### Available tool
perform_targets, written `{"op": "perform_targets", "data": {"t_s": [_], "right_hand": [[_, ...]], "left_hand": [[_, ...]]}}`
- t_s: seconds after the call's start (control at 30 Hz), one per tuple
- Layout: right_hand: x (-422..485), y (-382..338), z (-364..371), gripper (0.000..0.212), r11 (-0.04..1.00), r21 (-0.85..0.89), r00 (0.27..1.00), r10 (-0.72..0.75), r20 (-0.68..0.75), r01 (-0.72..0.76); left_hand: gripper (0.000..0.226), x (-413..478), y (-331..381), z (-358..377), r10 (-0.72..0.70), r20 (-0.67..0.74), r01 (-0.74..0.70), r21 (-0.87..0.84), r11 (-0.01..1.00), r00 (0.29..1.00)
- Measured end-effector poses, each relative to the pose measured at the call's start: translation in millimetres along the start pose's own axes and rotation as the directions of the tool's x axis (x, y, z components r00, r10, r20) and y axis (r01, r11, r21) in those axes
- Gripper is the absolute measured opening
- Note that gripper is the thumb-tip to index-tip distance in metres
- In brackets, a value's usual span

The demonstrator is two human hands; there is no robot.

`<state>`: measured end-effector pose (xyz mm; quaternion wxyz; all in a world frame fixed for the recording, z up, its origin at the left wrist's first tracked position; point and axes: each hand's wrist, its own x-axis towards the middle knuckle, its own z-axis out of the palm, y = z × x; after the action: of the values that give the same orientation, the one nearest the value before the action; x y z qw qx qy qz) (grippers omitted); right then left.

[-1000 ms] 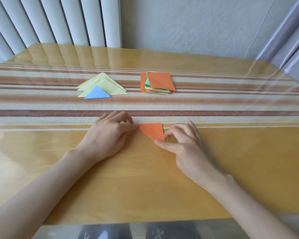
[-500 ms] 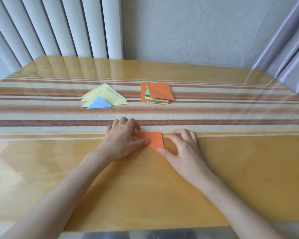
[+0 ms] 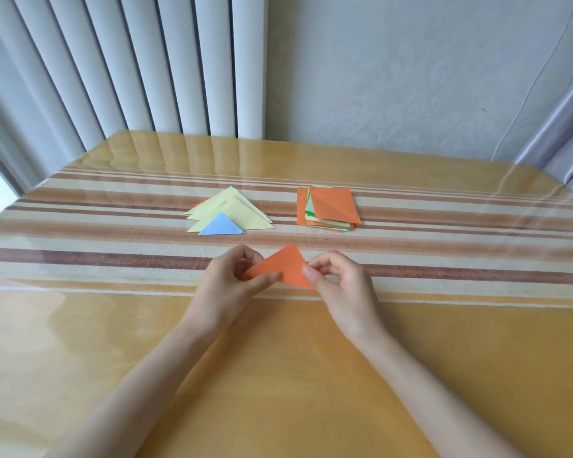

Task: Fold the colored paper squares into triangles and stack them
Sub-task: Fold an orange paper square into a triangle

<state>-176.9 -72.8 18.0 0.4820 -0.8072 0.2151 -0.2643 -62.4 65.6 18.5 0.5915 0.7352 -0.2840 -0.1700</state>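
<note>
Orange triangle (image 3: 283,267): left corner hidden behind left hand (image 3: 227,282); fingers of both hands pinch it, right hand (image 3: 339,282) at right edge, above tabletop (image 3: 278,375).

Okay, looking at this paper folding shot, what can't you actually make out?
Head view only.
- The orange triangle: two corners are hidden under fingers of the left hand and right hand.
- The stack of squares: sheet count unreadable, since the top orange sheet covers it and the edges are too thin.
- The folded pile: lower triangles are covered by yellow ones and the blue triangle.
</note>
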Motion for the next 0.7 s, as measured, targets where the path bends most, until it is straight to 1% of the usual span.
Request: {"op": "perform_targets", "data": {"t_s": [0.07,0.13,0.23,0.33,0.43,0.5,0.6,0.7], "right_hand": [[17,-8,15,0.008,1.000,0.016,1.000,-0.016,0.020,0.015],[39,-13,33,0.007,0.997,-0.024,0.997,-0.067,0.024,0.067],[73,-15,62,0.003,0.989,-0.102,0.994,-0.108,0.026,0.110],[100,-9,85,0.003,0.969,-0.208,0.991,-0.126,0.037,0.131],[119,-2,96,0.004,0.937,-0.332,0.994,-0.100,0.036,0.107],[124,1,97,0.007,0.898,-0.422,0.991,-0.128,0.023,0.126],[125,4,97,0.011,0.853,-0.493,0.981,-0.195,0.005,0.172],[124,7,100,0.011,0.759,-0.606,0.962,-0.268,0.046,0.240]], "left_hand": [[0.014,7,-2,-15,0.011,-0.028,-0.011,-0.001,1.000,1.000],[0.010,20,-6,-31,0.043,-0.074,-0.036,0.094,0.995,0.996],[0.010,40,-13,-50,0.080,-0.170,-0.035,0.253,0.967,0.982],[0.013,58,-19,-58,0.095,-0.270,0.026,0.414,0.910,0.958],[0.019,71,-28,-54,0.102,-0.303,0.097,0.579,0.810,0.948],[0.021,76,-33,-50,0.083,-0.317,0.134,0.603,0.786,0.945],[0.019,79,-38,-51,0.072,-0.344,0.147,0.567,0.811,0.936],[0.017,80,-38,-51,0.100,-0.331,0.129,0.603,0.787,0.939]]}}
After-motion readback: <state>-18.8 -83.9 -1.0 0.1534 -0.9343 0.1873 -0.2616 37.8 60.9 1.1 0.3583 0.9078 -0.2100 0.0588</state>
